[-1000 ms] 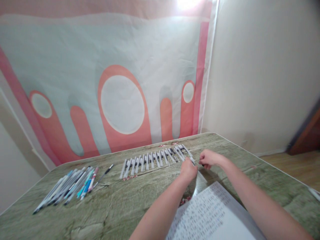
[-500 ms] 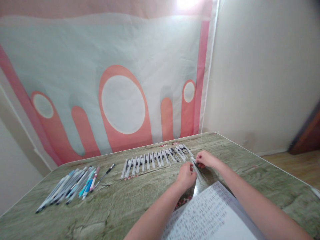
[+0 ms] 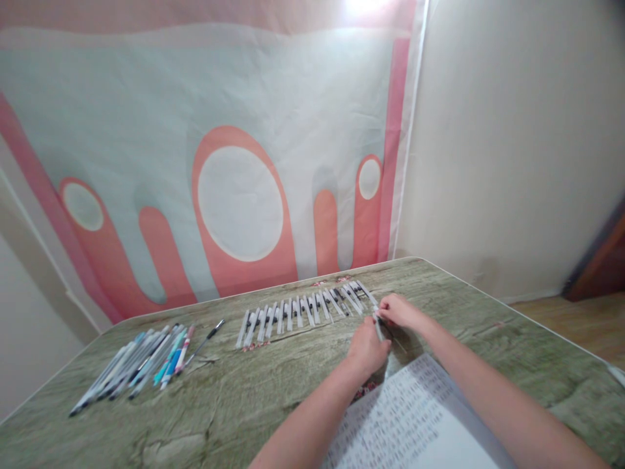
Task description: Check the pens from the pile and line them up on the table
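Note:
My left hand [image 3: 368, 346] is closed around a narrow whitish strip [image 3: 379, 331], which looks like a clear plastic pen sleeve. Just beyond it, my right hand [image 3: 398, 311] pinches at the strip's far end, its fingertips close to those of my left. A thin, pen-refill-like line [image 3: 398, 340] slants down from under the right hand; its upper end is hidden. Left of both hands runs a row of similar whitish strips [image 3: 290, 315] with dark pieces between them. The row's right end nearly touches my right fingers.
Below the hands lies a handwritten sheet [image 3: 390, 423], partly under my forearms. On the left of the wood-patterned table [image 3: 234, 410] rests a bunch of pens and markers [image 3: 139, 361]. A single black-gripped pen [image 3: 209, 335] lies beside it. A printed cloth [image 3: 241, 78] hangs behind.
My left hand has turned and closed further over the strip, hiding its lower part. The right hand has shifted slightly left, toward the left fingertips.

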Tool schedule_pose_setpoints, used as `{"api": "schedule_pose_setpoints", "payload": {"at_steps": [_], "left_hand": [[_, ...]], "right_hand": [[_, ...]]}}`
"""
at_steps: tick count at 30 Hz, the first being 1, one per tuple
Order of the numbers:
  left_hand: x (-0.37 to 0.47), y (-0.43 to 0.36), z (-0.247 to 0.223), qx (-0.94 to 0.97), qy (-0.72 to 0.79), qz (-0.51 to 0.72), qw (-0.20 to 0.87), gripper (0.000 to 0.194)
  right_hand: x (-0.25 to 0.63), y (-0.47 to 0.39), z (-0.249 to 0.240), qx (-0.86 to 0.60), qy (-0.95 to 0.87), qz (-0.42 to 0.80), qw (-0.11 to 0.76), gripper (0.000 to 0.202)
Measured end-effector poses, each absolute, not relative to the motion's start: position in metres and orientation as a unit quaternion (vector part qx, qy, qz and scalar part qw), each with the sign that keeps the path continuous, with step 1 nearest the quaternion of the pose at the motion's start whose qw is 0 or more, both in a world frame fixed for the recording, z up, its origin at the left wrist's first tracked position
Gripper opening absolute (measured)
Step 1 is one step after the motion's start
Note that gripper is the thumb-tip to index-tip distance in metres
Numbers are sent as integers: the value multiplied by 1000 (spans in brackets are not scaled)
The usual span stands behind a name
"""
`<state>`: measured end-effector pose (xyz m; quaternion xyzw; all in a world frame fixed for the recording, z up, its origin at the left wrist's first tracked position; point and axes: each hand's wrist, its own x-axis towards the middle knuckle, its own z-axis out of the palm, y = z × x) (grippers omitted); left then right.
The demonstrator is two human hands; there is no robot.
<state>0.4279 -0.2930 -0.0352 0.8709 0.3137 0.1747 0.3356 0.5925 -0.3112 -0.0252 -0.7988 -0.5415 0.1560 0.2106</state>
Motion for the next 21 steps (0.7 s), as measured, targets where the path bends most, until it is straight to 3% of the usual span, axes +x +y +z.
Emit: {"api": "schedule_pose_setpoints", "payload": {"at_steps": [13,21], "left_hand": [[434,-286,-40,871,314,156,345,43],[434,-285,-37,872,312,173,335,36]], "right_hand": [[607,-320,-25,-794,-505,301,154,10],[606,-321,-23,-794,-504,307,144,10]]}}
